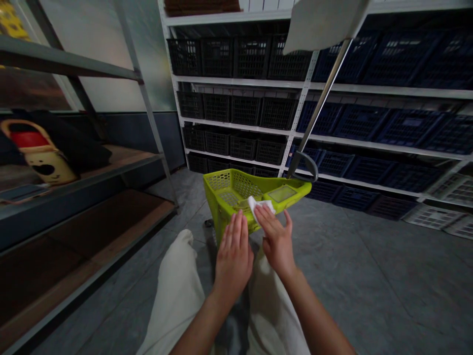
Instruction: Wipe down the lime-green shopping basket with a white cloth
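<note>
Right hand (277, 239) presses a white cloth (258, 203) onto the near rim of the green basket (221, 186), fingers flat, not curled. Left hand (233, 251) sits just left, fingers straight and together against the basket.

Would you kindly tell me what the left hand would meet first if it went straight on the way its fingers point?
Most likely the lime-green basket: the left hand lies flat, fingers pointing forward at its near wall, fingertips seemingly almost touching, though depth is unclear.
</note>
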Demonstrator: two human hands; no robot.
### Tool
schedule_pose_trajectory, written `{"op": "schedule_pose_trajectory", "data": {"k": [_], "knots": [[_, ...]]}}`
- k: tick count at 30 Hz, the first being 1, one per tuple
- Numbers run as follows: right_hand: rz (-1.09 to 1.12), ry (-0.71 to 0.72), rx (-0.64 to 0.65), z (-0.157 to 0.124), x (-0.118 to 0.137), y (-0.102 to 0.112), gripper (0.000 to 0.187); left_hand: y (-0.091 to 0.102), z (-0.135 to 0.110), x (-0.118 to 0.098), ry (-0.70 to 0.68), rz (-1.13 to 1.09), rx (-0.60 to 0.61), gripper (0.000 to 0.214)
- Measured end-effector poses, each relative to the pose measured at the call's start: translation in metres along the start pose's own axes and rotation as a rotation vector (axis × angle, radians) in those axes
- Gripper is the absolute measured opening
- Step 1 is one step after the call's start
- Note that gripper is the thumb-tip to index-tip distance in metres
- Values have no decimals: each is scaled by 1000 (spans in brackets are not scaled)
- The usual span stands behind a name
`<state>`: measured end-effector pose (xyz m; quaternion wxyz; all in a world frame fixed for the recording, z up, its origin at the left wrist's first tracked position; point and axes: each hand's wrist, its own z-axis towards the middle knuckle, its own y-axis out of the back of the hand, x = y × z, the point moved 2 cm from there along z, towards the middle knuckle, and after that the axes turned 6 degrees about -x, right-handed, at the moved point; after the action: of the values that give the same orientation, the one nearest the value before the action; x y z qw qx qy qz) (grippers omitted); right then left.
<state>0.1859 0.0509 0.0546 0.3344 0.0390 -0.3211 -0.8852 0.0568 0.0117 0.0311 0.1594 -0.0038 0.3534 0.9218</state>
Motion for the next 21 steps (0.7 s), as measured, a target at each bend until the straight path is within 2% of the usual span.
{"op": "schedule_pose_trajectory", "data": {"k": [2,4,8,10,14,16,19,21], "knots": [[-69,-94,-100,1,-11,-1,84,1,0,0,-9,3,-3,80],[-107,-151,-154,1,-10,-3,84,1,0,-1,-5,4,-8,80],[2,10,-23,-2,12,-5,85,0,-1,1,10,-5,-13,79],[33,60,15,-2,11,-3,85,0,0,1,4,-8,-10,78],[-87,-107,-124,2,-9,0,82,1,0,0,-5,6,-7,78],[-108,-139,-148,3,-7,-1,82,0,0,0,0,3,-10,78],[-13,-6,-15,2,9,-3,84,0,0,0,18,-16,-15,77],[18,53,54,2,10,-2,85,0,0,1,16,-24,-9,77]]}}
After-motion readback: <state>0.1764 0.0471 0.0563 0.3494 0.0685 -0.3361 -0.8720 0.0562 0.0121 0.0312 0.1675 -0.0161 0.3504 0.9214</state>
